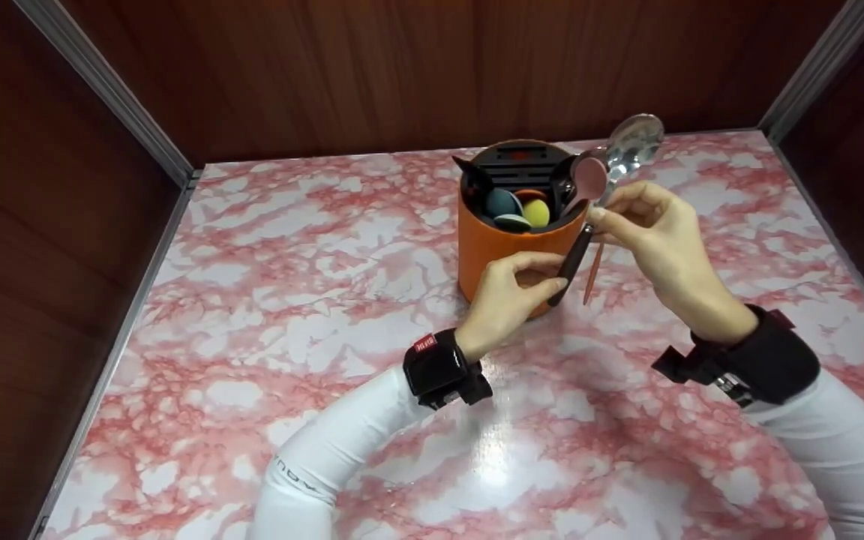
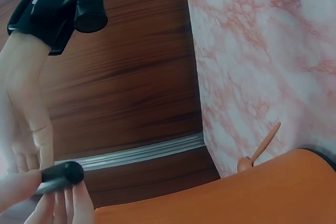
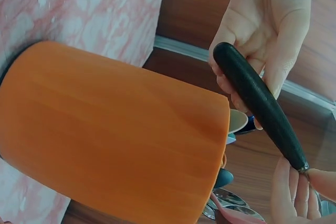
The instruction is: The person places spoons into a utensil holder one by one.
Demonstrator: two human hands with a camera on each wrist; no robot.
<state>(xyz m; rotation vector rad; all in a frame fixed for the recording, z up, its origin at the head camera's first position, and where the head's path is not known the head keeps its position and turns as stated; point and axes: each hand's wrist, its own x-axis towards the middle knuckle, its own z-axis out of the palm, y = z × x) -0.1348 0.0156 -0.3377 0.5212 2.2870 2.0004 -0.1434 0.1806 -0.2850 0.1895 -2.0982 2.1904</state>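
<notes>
Both hands hold a large metal serving spoon with a black handle, its bowl up and leaning right. The left hand pinches the lower handle between thumb and fingers. Higher up, where handle meets metal, the right hand pinches it with fingertips. In the right wrist view the black handle spans the two hands, in front of the orange utensil holder. A pink spoon leans out of the holder's right side and overlaps the serving spoon in the head view.
Inside the holder stand several utensils, among them a dark teal one and a yellow-green one. An orange-brown stick-like utensil lies by the holder. Wood-grain panels enclose the marbled pink table at back and sides.
</notes>
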